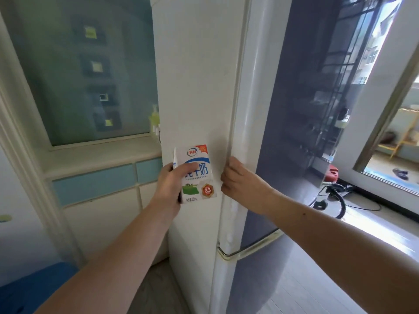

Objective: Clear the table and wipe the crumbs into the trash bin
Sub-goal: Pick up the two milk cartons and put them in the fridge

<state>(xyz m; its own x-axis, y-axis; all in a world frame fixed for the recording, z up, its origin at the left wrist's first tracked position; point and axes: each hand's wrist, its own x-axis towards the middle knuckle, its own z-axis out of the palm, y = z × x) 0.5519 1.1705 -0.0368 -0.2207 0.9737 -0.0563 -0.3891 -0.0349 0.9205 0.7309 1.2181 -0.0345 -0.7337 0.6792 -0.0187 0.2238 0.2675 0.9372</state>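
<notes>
Milk carton [199, 175], upright with its top flap apparently torn open, sits gripped in the left hand [169, 186] against the fridge [197, 87] side. Right hand [240, 180] curls around the fridge door's edge.

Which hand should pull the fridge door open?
The right hand. Its fingers already curl round the edge of the fridge door, while the left hand is busy holding the milk carton.
</notes>
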